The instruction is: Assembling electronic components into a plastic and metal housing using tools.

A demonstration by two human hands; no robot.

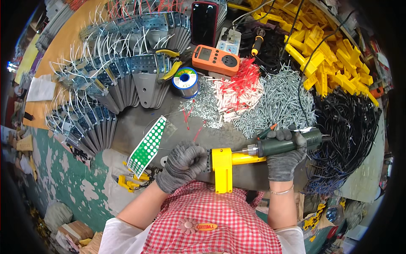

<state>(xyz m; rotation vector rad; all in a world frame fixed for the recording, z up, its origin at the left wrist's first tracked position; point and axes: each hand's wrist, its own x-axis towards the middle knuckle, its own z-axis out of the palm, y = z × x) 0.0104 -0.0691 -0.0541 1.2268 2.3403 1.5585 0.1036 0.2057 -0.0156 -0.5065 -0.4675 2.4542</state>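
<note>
My left hand (182,164), in a grey knit glove, is closed around one end of a yellow plastic part (225,166) at the near edge of the bench. My right hand (284,154), also gloved, grips a dark green electric screwdriver (292,143) lying level, its bit pressed into the yellow part's right side. A green strip board with white dots (149,145) lies just left of my left hand.
A pile of screws (279,101), red-tipped white pieces (237,91) and small washers (202,106) lie beyond my hands. Yellow parts (325,55) are heaped at the back right, black cables (347,131) at the right, metal brackets (127,80) at the left. An orange meter (215,59) and solder spool (185,79) sit behind.
</note>
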